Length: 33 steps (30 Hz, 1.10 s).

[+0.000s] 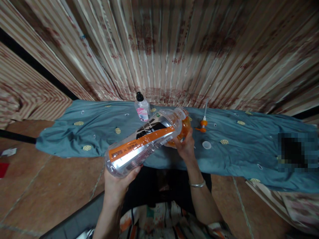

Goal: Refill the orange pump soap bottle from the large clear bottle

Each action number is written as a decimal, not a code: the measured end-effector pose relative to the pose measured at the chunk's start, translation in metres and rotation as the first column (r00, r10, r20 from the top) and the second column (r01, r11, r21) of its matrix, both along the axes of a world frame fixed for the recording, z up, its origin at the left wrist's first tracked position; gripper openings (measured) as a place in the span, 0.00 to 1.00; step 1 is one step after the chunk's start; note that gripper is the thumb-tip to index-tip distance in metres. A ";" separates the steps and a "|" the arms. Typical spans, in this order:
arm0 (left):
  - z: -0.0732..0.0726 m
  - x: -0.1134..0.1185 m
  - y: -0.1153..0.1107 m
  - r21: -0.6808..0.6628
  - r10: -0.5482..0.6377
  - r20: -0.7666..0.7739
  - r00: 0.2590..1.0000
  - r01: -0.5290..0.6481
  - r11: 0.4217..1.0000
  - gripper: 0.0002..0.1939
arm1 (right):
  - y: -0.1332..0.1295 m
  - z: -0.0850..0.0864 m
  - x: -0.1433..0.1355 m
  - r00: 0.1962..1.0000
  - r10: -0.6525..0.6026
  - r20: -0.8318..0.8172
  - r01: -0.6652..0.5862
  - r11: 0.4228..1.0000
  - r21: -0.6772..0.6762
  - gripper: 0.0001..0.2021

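A large clear plastic bottle [143, 141] with an orange and silver label is tilted, its base low at the left and its neck high at the right. My left hand [117, 186] is closed round its base from below. My right hand [185, 146] is closed on an orange translucent bottle [186, 126], just under the large bottle's neck. Most of the orange bottle is hidden behind the large one. Whether the two mouths touch, I cannot tell. To the right lie an orange pump head [203, 123] with a clear tube and a small whitish disc [206, 145].
A clear bottle with a black top and pink label [142, 109] stands behind the large bottle. Teal patterned cloth [99, 132] covers the long table. Striped curtain [159, 59] hangs close behind it. A blurred-out dark patch [294, 151] is at the far right.
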<state>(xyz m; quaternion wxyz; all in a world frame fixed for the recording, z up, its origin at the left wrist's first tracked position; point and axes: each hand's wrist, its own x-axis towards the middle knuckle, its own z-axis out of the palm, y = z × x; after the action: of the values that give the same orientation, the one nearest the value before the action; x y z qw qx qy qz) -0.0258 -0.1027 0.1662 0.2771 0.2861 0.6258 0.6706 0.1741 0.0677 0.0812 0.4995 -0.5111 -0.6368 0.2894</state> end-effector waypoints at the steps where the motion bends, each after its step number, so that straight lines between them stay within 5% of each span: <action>1: 0.000 0.000 0.000 -0.001 0.007 -0.001 1.000 -0.007 1.000 0.35 | 0.000 0.000 0.000 1.000 0.002 -0.003 -0.002 1.000 -0.004 0.36; 33: 0.002 -0.001 -0.002 -0.017 0.007 -0.022 1.000 -0.007 1.000 0.39 | 0.001 0.001 -0.001 1.000 -0.012 -0.020 0.011 0.999 -0.040 0.36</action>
<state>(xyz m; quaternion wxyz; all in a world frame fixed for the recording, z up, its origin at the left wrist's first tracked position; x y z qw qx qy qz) -0.0264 -0.1047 0.1683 0.2703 0.2890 0.6353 0.6632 0.1731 0.0682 0.0820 0.4972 -0.5215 -0.6231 0.3041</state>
